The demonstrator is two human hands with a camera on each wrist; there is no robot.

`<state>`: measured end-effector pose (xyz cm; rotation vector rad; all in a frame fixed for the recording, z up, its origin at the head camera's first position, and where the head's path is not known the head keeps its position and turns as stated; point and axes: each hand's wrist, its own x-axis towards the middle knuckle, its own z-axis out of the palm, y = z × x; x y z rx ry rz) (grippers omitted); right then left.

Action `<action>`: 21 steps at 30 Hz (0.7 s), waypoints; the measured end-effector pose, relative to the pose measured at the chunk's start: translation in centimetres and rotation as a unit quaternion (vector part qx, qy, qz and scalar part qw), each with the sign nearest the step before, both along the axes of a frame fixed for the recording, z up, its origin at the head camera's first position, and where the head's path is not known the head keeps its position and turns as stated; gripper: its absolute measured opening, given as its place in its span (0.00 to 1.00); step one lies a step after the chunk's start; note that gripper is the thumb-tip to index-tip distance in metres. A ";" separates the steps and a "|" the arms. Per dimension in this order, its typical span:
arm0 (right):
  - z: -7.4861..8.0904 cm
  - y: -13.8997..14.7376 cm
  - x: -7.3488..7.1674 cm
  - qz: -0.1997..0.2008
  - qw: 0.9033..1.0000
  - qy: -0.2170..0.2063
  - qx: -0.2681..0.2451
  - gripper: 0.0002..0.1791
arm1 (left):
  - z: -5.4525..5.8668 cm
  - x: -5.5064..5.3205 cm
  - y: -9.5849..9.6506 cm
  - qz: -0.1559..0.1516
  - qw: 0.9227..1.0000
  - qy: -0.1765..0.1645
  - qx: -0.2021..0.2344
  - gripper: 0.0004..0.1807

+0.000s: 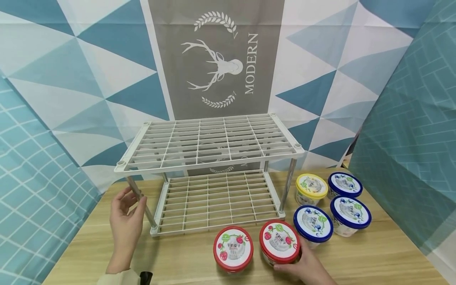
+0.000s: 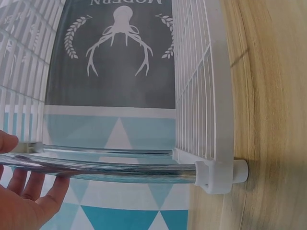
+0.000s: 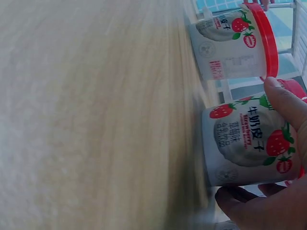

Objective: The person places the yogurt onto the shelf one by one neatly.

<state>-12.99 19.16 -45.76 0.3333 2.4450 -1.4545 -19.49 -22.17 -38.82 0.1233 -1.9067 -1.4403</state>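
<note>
My left hand is at the front left metal leg of a white two-tier wire rack. In the left wrist view the thumb lies on one side of that leg and the fingers on the other, pinching it. At lower right, my right hand grips a strawberry dessert tub with a red lid, close over the wood table in the right wrist view. Just left of it stands a second red-lidded tub, in front of the rack. Both rack tiers hold nothing.
To the right of the rack stand a yellow-lidded tub and several blue-lidded ones, the nearest blue-lidded tub right beside my right hand. Behind the wood table hangs a patterned cloth with a deer head.
</note>
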 end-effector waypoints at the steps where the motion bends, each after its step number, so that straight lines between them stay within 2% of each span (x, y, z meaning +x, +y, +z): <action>1: 0.0 -0.1 0.0 -0.003 1.000 0.001 -0.002 0.68 | 0.0 -0.1 0.0 0.002 1.000 -0.001 0.000 0.25; 10: -0.7 -0.4 -0.1 -0.009 0.999 0.042 -0.013 0.66 | 0.0 -0.4 -0.1 0.026 1.000 -0.007 -0.006 0.21; 21: -0.9 -0.7 -0.2 -0.015 0.998 0.050 -0.027 0.65 | 0.3 -0.2 -0.1 0.040 0.999 -0.027 -0.025 0.20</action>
